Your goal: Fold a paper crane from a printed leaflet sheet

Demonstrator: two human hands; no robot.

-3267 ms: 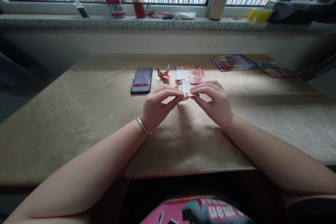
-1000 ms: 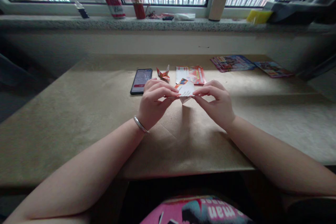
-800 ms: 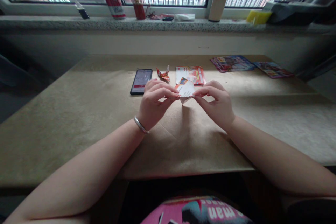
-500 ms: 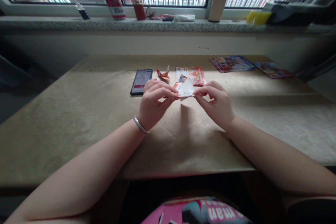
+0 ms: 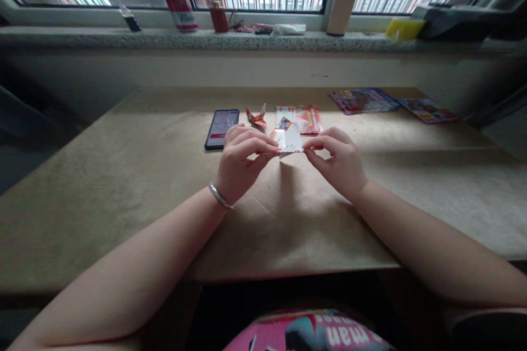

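Observation:
A folded sheet of printed paper (image 5: 291, 140), white on the side facing me with red and coloured print at its edges, is held up just above the table. My left hand (image 5: 247, 156) pinches its left end between thumb and fingers; a silver bangle circles that wrist. At the right end, the thumb and index finger of my right hand (image 5: 340, 159) close on the paper's corner. Beyond my left hand lies a small folded red paper figure (image 5: 256, 117), beside a phone (image 5: 218, 129) with a lit screen. Part of the phone is covered by my fingers.
Behind the paper lies a stack of red and white printed sheets (image 5: 309, 119). Colourful leaflets (image 5: 366, 101) and another leaflet pile (image 5: 428, 110) rest at the table's far right. A red can (image 5: 180, 9), a red lighter-like item (image 5: 218, 16) and a yellow object (image 5: 405, 28) stand on the windowsill (image 5: 263, 41).
The paper has shifted slightly left and its upper flap leans a little differently. Both hands keep their pinch and have hardly moved.

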